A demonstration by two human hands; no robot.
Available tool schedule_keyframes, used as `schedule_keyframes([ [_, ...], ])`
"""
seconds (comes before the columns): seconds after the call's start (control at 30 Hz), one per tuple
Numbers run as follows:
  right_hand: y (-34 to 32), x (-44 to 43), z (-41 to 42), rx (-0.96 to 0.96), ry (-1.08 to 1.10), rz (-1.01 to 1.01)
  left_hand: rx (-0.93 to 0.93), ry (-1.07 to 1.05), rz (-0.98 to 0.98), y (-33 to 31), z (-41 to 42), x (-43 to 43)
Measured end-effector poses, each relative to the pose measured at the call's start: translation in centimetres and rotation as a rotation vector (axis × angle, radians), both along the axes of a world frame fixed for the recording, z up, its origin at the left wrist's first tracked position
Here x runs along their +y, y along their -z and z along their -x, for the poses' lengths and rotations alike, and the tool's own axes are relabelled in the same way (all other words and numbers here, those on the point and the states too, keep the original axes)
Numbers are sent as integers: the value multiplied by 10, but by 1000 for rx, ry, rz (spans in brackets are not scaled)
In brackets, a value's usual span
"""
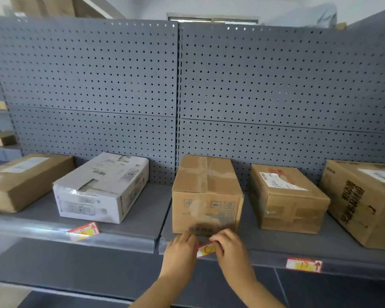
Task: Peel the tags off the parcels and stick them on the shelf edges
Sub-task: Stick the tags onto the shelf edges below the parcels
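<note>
With 2 tags [303, 264] stuck, your left hand [180, 248] and right hand [230, 248] pinch the 3rd tag [206, 250] in their fingers against the shelf edge [265, 258], lower centre, likely more left.

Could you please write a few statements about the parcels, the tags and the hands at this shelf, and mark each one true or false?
1. The left hand and the right hand hold a tag at the shelf edge, in front of the central brown box. True.
2. The white parcel sits to the right of that box. False: it sits to its left.
3. A second tag is on the edge below the labelled brown box. True.
4. Only two parcels stand on this shelf. False: five are in view.
</note>
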State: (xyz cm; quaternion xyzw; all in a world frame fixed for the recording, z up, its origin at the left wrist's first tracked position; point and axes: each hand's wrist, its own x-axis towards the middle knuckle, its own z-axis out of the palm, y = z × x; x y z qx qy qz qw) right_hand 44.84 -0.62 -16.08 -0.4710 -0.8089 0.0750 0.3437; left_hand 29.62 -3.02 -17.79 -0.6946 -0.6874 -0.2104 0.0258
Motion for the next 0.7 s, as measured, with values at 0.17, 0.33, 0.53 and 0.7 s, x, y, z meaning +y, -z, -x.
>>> schedule_keyframes([
  [0.17, 3, -7, 5, -59, 45, -29, 34, 16, -12, -4, 9, 1],
  [0.33, 7, -12, 4, -123, 61, -34, 50, 73, -4, -4, 13, 4],
  [0.53, 13, -16, 2, -155, 102, -40, 88, 186, -10, -15, 18, -6],
  [0.7, 13, -17, -1, -173, 87, -36, 83, 203, -61, -6, 19, -11],
])
